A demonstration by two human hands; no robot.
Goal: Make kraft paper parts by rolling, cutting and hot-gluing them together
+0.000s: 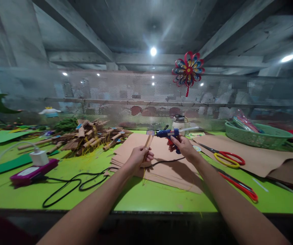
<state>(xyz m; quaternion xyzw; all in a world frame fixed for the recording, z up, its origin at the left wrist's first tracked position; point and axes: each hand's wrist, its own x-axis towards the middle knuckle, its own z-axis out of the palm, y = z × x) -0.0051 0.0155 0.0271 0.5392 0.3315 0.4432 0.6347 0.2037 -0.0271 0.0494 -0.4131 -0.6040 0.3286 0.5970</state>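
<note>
In my right hand (182, 146) is a blue hot glue gun (169, 133), with a clear glue stick (189, 129) poking out of its back end. Its nozzle points left, at or very near the upper end of a narrow brown paper strip (148, 141). My left hand (141, 156) is closed around that strip, which stands tilted upward. Whether the nozzle touches the paper I cannot tell. Beneath both hands lies a stack of brown kraft paper sheets (161, 177), with thin yellow string (179, 188) across its front part.
A purple power strip (34, 172) with a white plug sits left, its black cord (67, 182) looping toward the paper. Paper rolls (90, 137) are heaped behind. Scissors (229, 160), a red-handled cutter (240, 185) and a green basket (258, 136) stand right; a jar (179, 125) is behind.
</note>
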